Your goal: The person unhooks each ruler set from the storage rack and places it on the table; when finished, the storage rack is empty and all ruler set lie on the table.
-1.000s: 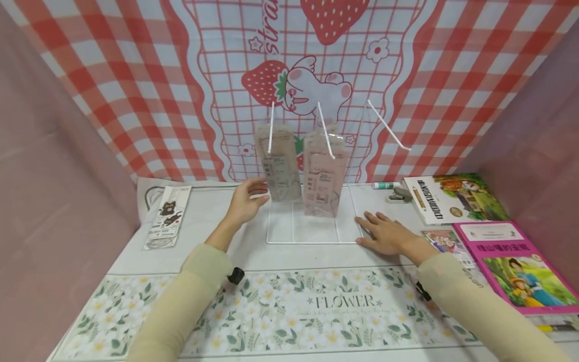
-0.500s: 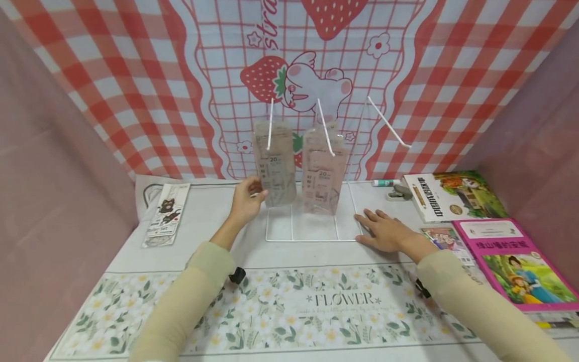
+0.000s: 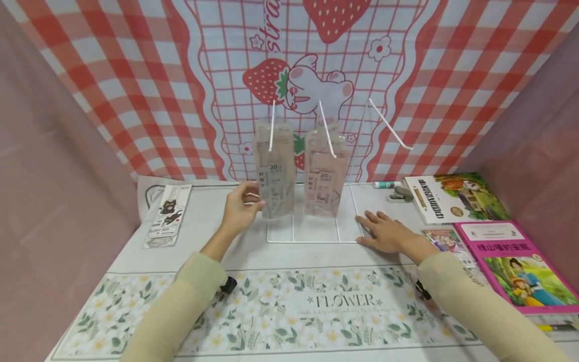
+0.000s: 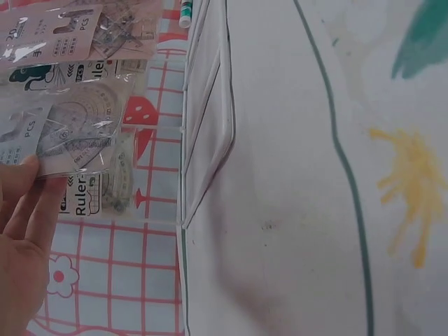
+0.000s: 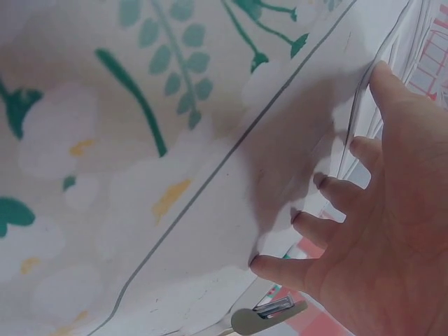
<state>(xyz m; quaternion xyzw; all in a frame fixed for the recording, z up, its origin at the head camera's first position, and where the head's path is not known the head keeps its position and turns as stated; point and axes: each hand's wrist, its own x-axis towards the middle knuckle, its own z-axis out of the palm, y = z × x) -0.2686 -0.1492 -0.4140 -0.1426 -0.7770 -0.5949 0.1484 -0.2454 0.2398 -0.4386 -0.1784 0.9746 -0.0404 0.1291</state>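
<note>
Left grip [image 3: 239, 211] pinched on the 8 o'clock lower edge of a grey ruler pack [image 3: 277, 186], seen under the leftmost prong [image 3: 272, 125] of a white wire rack [image 3: 294, 242]. Pink ruler pack [image 3: 323, 178] placed at its 3 o'clock. Right grip [image 3: 384, 234] unclenched, fingers spread at the rack base's 3 o'clock edge; stapler [image 3: 398, 195] left at 1 o'clock from it on the desk [image 3: 217, 259].

This cloth-walled table [image 3: 280, 257] looks like a small stationery display: ruler packs [image 3: 324, 193] hang on a white rack [image 3: 312, 242] near books [image 3: 526, 274].
</note>
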